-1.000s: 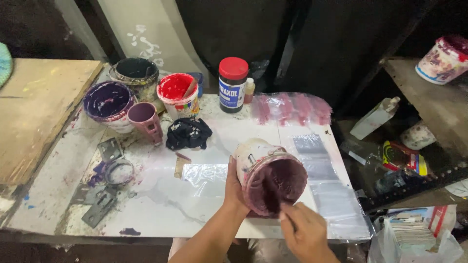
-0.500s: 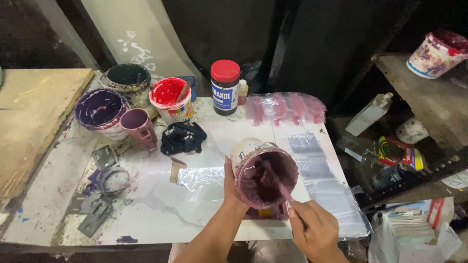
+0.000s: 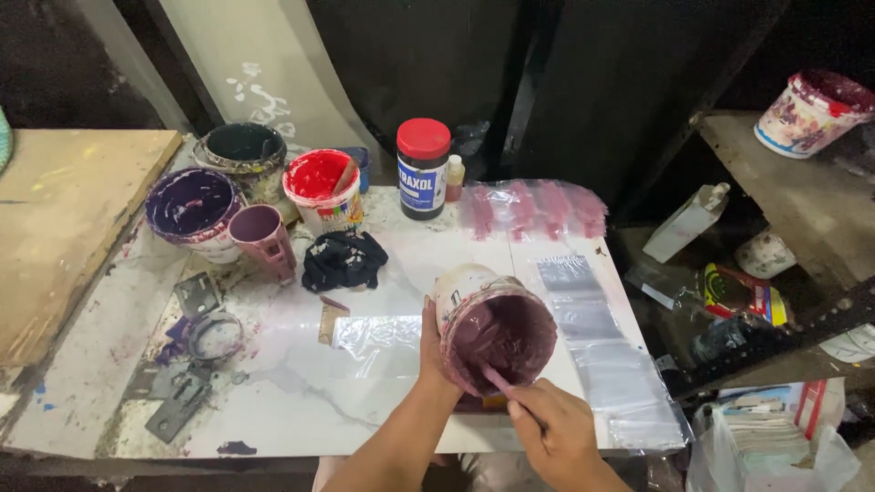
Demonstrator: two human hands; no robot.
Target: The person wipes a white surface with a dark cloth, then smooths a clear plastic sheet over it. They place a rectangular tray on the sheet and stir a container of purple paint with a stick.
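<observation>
Left hand (image 3: pixel 428 351) gripping tilted paint tub (image 3: pixel 492 328), maroon inside; right hand (image 3: pixel 556 428) closed on stirring stick (image 3: pixel 499 378). White paint-stained bench (image 3: pixel 301 401), dark room.

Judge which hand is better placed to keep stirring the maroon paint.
Right. The right hand already holds the stir stick dipped in the tilted paint tub; the left hand is occupied steadying the tub's side.
</observation>
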